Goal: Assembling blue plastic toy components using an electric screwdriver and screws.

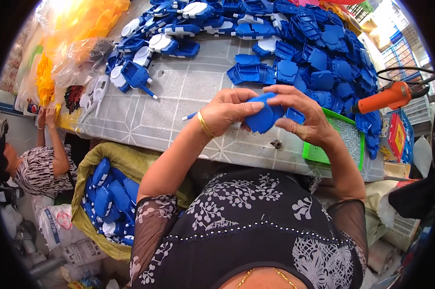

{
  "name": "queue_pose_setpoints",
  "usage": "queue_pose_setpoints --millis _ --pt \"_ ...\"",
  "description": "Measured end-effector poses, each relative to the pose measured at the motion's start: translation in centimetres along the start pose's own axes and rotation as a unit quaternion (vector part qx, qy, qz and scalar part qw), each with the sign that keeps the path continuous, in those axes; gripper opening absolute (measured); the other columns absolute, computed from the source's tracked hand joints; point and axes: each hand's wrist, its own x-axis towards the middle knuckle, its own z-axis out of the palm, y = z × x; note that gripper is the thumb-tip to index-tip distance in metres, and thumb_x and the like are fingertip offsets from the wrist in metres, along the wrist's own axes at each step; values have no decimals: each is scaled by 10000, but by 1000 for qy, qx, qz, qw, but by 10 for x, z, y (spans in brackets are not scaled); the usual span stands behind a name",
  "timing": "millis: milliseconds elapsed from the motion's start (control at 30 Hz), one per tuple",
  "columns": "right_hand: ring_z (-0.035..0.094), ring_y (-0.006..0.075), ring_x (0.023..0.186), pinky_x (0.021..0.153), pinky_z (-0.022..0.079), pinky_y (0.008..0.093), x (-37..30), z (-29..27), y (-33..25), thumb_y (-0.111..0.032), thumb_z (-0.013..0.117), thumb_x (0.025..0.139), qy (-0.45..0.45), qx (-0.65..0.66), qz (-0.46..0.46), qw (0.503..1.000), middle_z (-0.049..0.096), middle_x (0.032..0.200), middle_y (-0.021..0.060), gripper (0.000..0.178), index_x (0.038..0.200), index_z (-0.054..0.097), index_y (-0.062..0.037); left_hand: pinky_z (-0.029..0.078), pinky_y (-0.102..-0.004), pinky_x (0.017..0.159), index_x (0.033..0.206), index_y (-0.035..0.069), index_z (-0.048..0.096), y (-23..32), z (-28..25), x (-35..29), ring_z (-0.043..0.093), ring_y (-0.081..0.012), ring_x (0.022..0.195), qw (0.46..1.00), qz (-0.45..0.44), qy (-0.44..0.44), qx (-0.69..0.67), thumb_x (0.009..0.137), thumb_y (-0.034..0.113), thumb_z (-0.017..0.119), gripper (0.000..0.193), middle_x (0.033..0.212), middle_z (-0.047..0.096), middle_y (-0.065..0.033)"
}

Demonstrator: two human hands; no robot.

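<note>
A blue plastic shell (263,119) is held above the grey table between my two hands. My left hand (229,110), with a gold bangle at the wrist, grips it from the left, thumb across its face. My right hand (306,115) curls round its right side, fingertips at the upper edge and thumb by the lower right edge. Some fingers are hidden behind the shell. A blue stick-like part (190,116) shows beside my left wrist. Below my right hand stands a green tray (312,153) of small metal pieces. A small metal part (275,144) lies nearby.
Blue shells (318,58) are heaped at the back right; blue-and-white assembled pieces (162,43) lie at the back left. An orange power screwdriver (383,98) hangs at right. A yellow sack (90,166) of blue pieces stands below left. Another person (46,166) works at far left.
</note>
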Motion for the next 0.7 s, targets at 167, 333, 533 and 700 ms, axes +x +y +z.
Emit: queue_pose_setpoints --millis 167,333,533,700 --pt "669 329 1130 935 577 404 -1 5 0 -211 877 798 -38 -70 -93 992 660 1287 144 460 1198 685 -92 528 -269 628 1130 -15 700 -1 -6 -10 674 -129 728 998 -45 -50 0 972 308 745 362 894 720 -66" --pt "688 329 1048 865 574 403 -14 8 20 -215 915 725 47 -185 -70 979 713 1199 144 501 1155 701 -70 493 -423 930 1271 -3 634 -12 -26 -28 622 -308 1096 677 263 221 651 741 536 871 793 1176 655 -144" --pt "692 313 1066 906 564 398 -19 28 40 -209 918 723 103 -171 -17 980 730 1200 147 499 1155 716 -62 465 -461 1001 1310 -4 596 -46 -38 -26 574 -392 1148 736 183 142 636 699 377 882 775 1226 626 -173" --pt "691 324 1065 909 556 415 -23 43 49 -251 887 763 63 -169 -43 983 727 1201 148 468 1153 706 -67 476 -450 970 1274 7 611 -55 -21 -18 582 -384 1093 769 221 105 590 661 359 897 762 1187 628 -170"
